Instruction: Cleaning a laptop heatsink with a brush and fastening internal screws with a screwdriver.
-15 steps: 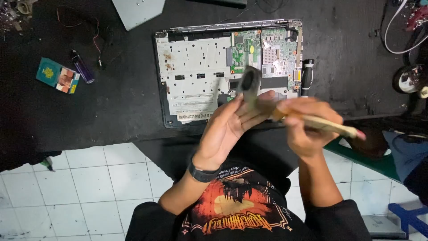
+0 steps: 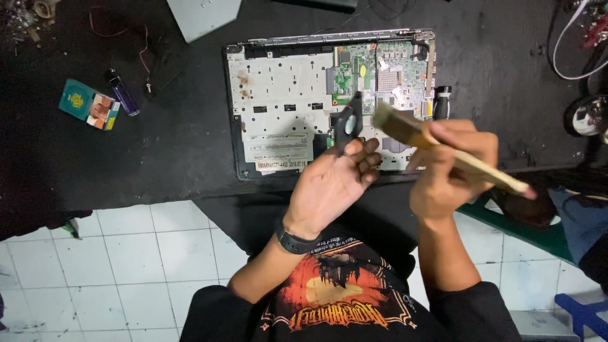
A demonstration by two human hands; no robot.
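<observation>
I hold a small black fan in my left hand, its fingers curled up behind it and pinching its lower edge, so it stands upright above the front edge of the opened laptop. My right hand is clamped around the pale wooden handle of a brush, fingers wrapped tight, with the bristles pointing left and sitting just beside the fan, not clearly touching it. As I judge it, I am at the dusting step: the fan is out of the machine and I am about to sweep it clean. The next move calls for bringing the bristles onto the fan's blades and housing while my left hand keeps it steady and turned toward the brush, well clear of the bare green board below so the dust does not fall back in. The laptop lies flat on the black desk, its grey inner plate bearing a white rectangular label near its front edge. Far to the left on the desk lies a small flat green box with a reddish picture at one end, and just beside it a purple lighter. A grey panel lies at the top edge.
</observation>
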